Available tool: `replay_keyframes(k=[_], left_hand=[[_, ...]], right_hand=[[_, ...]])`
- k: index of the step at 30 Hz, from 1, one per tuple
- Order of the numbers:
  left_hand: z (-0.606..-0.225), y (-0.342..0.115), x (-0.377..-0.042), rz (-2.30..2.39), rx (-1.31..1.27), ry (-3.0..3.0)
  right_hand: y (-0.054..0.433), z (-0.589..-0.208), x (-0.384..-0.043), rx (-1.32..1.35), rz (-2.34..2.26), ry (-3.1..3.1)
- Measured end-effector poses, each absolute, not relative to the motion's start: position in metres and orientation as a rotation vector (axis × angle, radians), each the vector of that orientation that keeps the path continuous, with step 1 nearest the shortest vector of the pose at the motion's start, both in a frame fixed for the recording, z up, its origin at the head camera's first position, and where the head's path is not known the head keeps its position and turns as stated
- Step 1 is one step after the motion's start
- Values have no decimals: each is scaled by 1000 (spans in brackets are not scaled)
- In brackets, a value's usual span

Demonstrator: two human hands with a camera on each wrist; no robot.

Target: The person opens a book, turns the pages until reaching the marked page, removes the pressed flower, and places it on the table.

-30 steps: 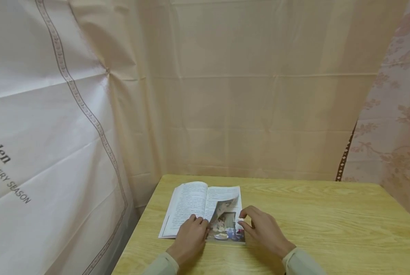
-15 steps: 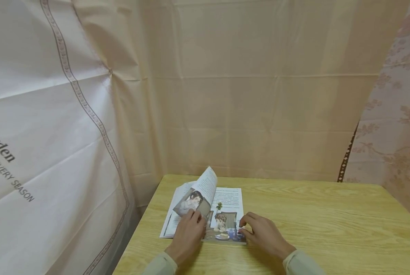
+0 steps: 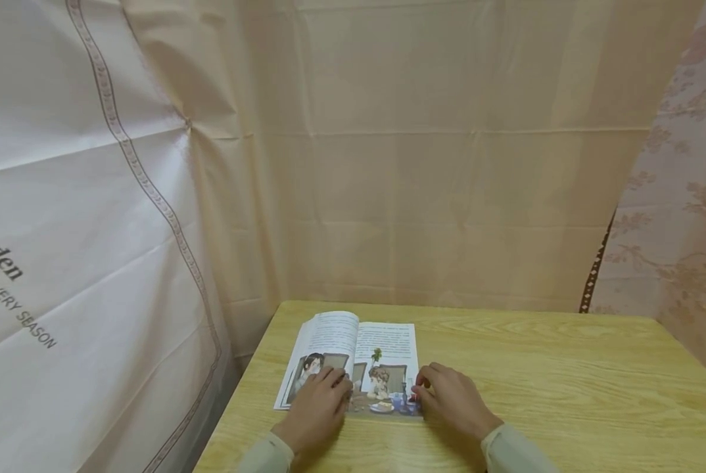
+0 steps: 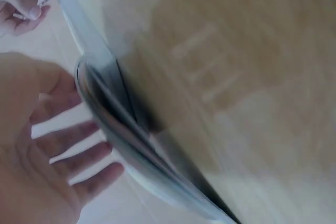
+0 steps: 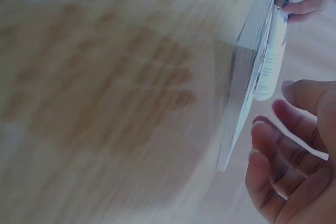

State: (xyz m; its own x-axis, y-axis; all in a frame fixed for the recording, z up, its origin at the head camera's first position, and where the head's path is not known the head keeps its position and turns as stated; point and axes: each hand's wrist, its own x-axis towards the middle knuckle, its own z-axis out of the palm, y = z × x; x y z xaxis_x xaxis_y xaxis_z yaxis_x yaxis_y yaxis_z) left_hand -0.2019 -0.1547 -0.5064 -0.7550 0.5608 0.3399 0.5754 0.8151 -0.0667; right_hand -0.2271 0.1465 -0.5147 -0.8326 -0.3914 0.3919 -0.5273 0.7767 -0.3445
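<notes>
An illustrated book (image 3: pixel 385 338) lies spread on the table, with text at the top of both pages and a coloured drawing across the lower part. My left hand (image 3: pixel 317 404) rests on the lower left page near the spine, covering part of the picture. In the left wrist view its outstretched fingers (image 4: pixel 86 158) touch the curved page. Beside the lower right edge of the book is my right hand (image 3: pixel 455 397), its fingers loosely bent. The right wrist view shows a gap between thumb and fingers, with nothing held, close to the block of pages (image 5: pixel 241 82).
The yellow wood-grain table (image 3: pixel 542 374) extends far to the right of the book. A beige cloth (image 3: pixel 388 164) hangs behind it, a white printed sheet (image 3: pixel 63 230) at the left and a floral one (image 3: pixel 684 217) at the right.
A leaf rose from the right side, swung over to the left and now lies flat under my left hand, revealing the full drawing. My right hand has stayed by the right edge.
</notes>
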Motion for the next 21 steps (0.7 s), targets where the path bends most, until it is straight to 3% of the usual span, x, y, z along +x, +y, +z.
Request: replay_keyframes(k=[21], left_hand=[[-500, -167, -211, -101, -955, -2786]], right_hand=[[90, -517, -265, 587, 456, -2856]])
